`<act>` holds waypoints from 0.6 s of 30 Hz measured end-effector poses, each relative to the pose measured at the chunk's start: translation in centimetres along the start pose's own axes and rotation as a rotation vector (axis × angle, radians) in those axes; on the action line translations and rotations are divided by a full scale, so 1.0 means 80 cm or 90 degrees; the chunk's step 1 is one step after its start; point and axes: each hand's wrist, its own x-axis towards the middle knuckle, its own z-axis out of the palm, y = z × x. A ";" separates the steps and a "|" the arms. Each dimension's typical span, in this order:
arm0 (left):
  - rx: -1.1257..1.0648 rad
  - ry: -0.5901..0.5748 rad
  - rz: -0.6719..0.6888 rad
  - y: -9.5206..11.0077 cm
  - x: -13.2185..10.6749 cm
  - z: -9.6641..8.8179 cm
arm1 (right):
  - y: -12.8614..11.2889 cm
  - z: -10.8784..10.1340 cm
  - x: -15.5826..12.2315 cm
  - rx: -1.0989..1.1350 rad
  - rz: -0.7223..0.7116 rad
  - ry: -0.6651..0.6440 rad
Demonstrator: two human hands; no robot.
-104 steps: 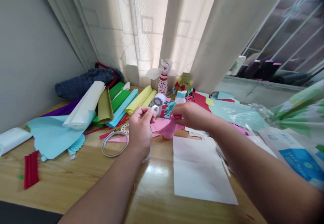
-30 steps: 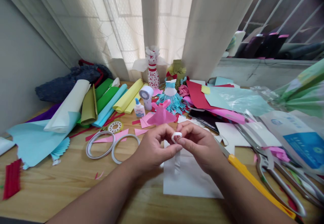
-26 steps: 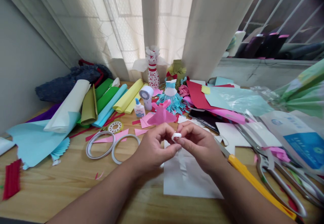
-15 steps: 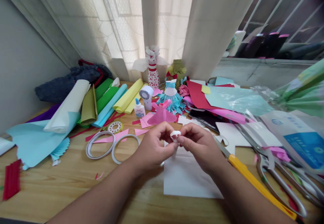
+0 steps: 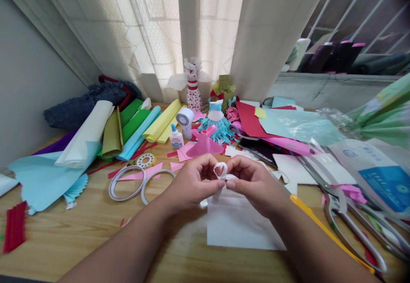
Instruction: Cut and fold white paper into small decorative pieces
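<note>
Between my two hands is a narrow white strip, looking like paper, bent into a small loop with a tail to the right. My left hand pinches its lower left side between thumb and fingers. On the other side my right hand pinches the tail end. Under both hands lies a white sheet on the wooden table. Just beyond the fingers stands a pink folded paper dress shape. Left of it are a glue bottle and a small white handheld fan.
Two tape rolls and a yellow tape dispenser lie left of my hands. Rolled coloured papers fill the back left. A yellow-handled cutter, large scissors, a phone and a plastic packet lie right.
The white strip, closely bunched at the fingertips before, now shows an upright open loop and a tail held to the right. Both hands stay in nearly the same place, fingers slightly shifted.
</note>
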 end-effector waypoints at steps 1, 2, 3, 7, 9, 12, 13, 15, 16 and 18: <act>-0.026 0.000 -0.007 0.000 0.000 -0.001 | -0.002 -0.001 0.000 -0.039 -0.016 -0.002; -0.051 -0.001 -0.013 0.000 0.000 -0.001 | -0.003 -0.002 0.000 -0.085 -0.033 0.003; -0.070 -0.003 -0.016 0.001 0.000 -0.001 | -0.005 -0.003 0.000 -0.136 -0.047 0.014; -0.096 -0.002 -0.016 0.002 0.000 -0.001 | -0.008 -0.001 0.000 -0.282 -0.049 0.070; -0.095 -0.002 -0.021 0.002 0.001 -0.001 | -0.009 0.000 0.000 -0.277 -0.030 0.072; -0.086 -0.002 -0.030 0.000 0.001 -0.003 | -0.009 0.001 0.000 -0.202 -0.013 0.058; -0.083 -0.003 -0.033 0.000 0.002 -0.003 | -0.009 0.001 0.000 -0.176 -0.007 0.054; -0.086 -0.006 -0.034 -0.002 0.002 -0.004 | -0.008 0.000 0.000 -0.136 0.009 0.043; -0.091 -0.007 -0.033 -0.002 0.002 -0.005 | -0.008 -0.001 0.000 -0.123 0.016 0.038; -0.106 -0.008 -0.032 -0.002 0.002 -0.004 | -0.006 -0.001 0.001 -0.107 0.024 0.028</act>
